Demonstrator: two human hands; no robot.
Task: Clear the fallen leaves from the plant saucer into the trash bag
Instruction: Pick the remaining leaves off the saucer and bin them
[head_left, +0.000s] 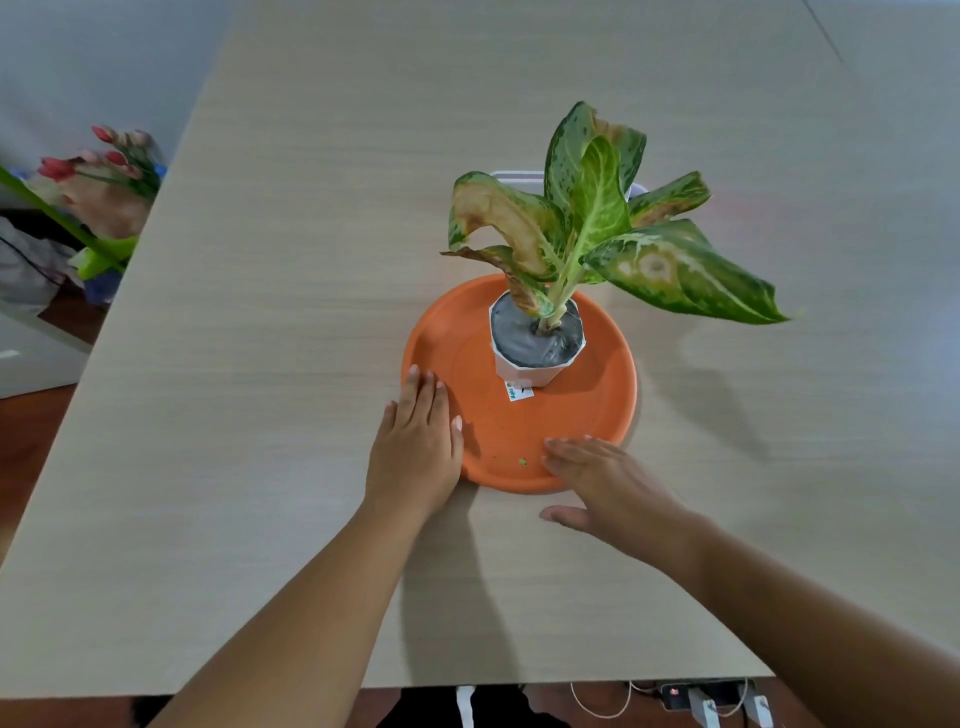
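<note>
1. Fingers of the left hand (415, 441) lie flat and pressed together, palm down, their tips resting over the left rim of the orange saucer (597, 395); they grip nothing.
2. Fingers of the right hand (608, 486) are stretched out side by side across the saucer's lower right rim, the thumb spread away toward the table (260, 364); this hand holds nothing either.
3. Both bare forearms run down to the bottom edge of the frame.
4. Between the two hands, on the saucer floor near its lower edge, sits a tiny green scrap (522, 461) with a few darker specks just beside it.
5. A white pot (535, 353) stands in the upper half of the saucer, a small label at its foot.
6. From it rises a plant (597, 218) with green mottled leaves, several browned and curling.
7. At the upper left of the frame, off the table, is a bunch of red tulips (104, 156).
</note>
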